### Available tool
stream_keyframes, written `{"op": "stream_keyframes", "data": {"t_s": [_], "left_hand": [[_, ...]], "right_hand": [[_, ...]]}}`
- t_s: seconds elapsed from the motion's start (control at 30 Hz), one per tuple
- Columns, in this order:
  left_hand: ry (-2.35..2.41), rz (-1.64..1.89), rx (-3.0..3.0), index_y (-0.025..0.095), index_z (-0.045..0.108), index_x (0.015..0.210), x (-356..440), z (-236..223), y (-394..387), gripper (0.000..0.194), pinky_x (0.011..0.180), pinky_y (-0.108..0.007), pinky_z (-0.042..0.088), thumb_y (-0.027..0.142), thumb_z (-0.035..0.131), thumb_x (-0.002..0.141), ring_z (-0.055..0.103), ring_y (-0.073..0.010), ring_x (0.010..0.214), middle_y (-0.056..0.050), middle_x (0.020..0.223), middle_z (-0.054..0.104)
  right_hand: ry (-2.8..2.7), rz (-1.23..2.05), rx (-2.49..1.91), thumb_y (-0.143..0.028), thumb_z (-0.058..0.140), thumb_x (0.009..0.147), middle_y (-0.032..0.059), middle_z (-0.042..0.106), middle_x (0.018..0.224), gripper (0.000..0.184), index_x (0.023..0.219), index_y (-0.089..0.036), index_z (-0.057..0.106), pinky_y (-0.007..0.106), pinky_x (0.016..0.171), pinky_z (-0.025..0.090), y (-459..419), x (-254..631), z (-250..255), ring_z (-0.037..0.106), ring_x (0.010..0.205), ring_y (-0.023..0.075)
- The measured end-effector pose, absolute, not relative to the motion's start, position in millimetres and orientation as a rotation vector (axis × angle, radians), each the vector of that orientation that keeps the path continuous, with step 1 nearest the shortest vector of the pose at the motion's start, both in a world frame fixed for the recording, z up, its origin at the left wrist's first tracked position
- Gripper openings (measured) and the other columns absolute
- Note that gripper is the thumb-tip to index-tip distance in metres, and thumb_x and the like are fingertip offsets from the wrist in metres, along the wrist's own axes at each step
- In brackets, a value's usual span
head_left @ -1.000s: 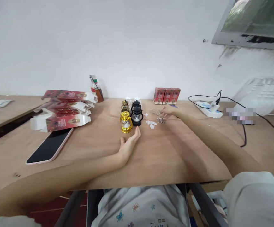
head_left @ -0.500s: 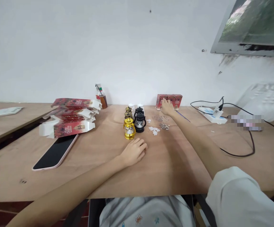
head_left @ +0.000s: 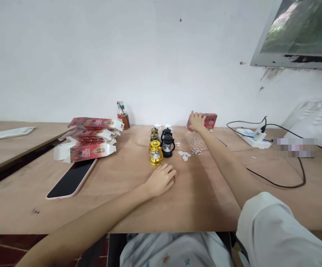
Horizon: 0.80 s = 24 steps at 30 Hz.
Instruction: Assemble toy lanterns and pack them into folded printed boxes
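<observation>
My right hand reaches to the wall, its fingers spread over the top of a red printed box standing there; whether one or two boxes stand behind the hand is hard to tell. On the table, my left hand rests palm down with loosely bent fingers, holding nothing. Just beyond it stands a gold mini lantern. Black lanterns, bronze ones and white ones behind form two short rows. Right of them lie small white tabs, a pile of button cells or metal discs and small clear pieces.
Flattened red cartons are stacked at the left, overlapping a phone. A brown holder stands by the wall. On the right are a power strip, a black cable and a white plastic bag.
My right hand has shifted slightly on the red box, its fingers now spread wider over the top edge. The left hand stays in place; the whole view has moved a little.
</observation>
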<state>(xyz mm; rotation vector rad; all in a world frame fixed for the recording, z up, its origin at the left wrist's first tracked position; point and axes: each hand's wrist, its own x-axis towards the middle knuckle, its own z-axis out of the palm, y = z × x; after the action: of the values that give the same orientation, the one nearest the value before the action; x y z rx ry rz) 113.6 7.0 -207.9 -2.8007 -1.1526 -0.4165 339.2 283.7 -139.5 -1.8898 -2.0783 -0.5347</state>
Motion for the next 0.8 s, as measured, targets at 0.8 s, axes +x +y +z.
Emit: {"op": "stream_keyframes", "data": {"t_s": [0.8], "left_hand": [[-1.674, -1.980, -3.059, 0.019, 0.028, 0.125, 114.4, -218.2, 12.3, 0.052, 0.075, -0.032, 0.054, 0.029, 0.057, 0.083, 0.063, -0.0152, 0.093, -0.015, 0.126, 0.050]], "right_hand": [[-1.615, 0.433, -1.152, -0.044, 0.015, 0.097, 0.0118, 0.040, 0.139, 0.044, 0.133, -0.023, 0.026, 0.033, 0.108, 0.032, 59.4, 331.0, -189.8, 0.038, 0.131, 0.0163]]}}
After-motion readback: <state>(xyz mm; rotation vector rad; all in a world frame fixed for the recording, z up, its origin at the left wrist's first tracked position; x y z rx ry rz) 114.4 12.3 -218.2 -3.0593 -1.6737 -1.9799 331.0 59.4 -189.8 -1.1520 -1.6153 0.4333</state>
